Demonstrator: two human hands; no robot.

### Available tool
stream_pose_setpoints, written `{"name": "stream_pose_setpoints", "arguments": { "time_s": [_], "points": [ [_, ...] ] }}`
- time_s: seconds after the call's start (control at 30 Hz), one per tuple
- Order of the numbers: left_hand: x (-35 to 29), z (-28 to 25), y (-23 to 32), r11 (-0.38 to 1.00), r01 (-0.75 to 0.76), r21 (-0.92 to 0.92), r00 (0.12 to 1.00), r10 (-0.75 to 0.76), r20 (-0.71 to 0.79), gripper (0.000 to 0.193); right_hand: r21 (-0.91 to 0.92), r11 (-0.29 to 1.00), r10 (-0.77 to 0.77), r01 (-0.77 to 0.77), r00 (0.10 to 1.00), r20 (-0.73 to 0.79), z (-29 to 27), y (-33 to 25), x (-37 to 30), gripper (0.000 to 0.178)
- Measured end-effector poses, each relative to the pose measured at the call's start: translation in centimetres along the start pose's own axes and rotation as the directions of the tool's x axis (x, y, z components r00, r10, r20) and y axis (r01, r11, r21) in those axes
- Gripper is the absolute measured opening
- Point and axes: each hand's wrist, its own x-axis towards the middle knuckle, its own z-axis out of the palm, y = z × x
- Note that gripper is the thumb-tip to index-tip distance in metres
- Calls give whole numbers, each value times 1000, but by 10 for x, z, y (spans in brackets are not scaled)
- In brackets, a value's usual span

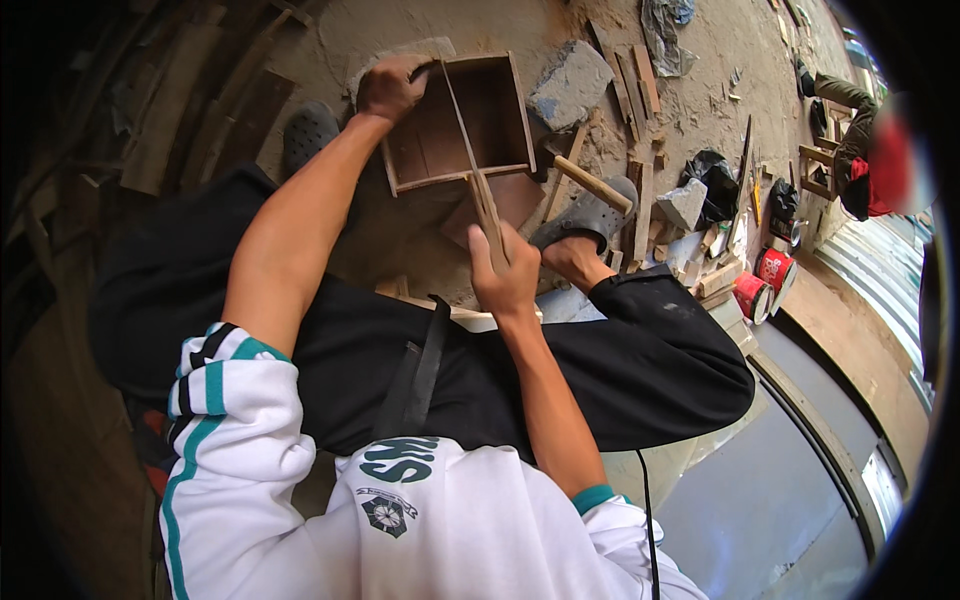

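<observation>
In front of me stands an open wooden box (pixel 505 110) with a dark brown inside and pale edges. My left hand (pixel 393 88) is closed on its far left corner, fingers curled over the rim. My right hand (pixel 505 272) is wrapped round the wooden handle of a handsaw (pixel 462 125). The thin blade, seen nearly edge-on, points away from me across the box to its far edge near my left hand. Whether the teeth touch the wood, I cannot tell. A brown board (pixel 512 200) lies just below the box's near side.
A round wooden handle (pixel 594 186) lies by my right clog (pixel 590 215). Beyond it are a concrete block (pixel 572 85), wood offcuts (pixel 642 85) and a black plastic bag (pixel 712 185). Red cans (pixel 765 280) stand at right. Planks (pixel 175 100) pile up at left. Another person (pixel 865 160) is at far right.
</observation>
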Motion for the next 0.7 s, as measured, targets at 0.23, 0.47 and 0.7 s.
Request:
{"name": "stream_pose_setpoints", "arguments": {
  "time_s": [0.23, 0.47, 0.7],
  "points": [
    [6, -4, 7, 1000, -5, 20, 999, 5, 34, 20, 410, 885, 231, -220, 973, 24, 4, 1, 20, 28],
    [3, 0, 4, 998, -64, -27, 998, 64, -12, 17, 637, 687, 345, -349, 929, 136, 3, 10, 24, 31],
    [2, 1, 4, 998, -55, -9, 998, 55, 11, 19, 754, 540, 380, -373, 908, 177, 10, 22, 22, 32]
  ]
}}
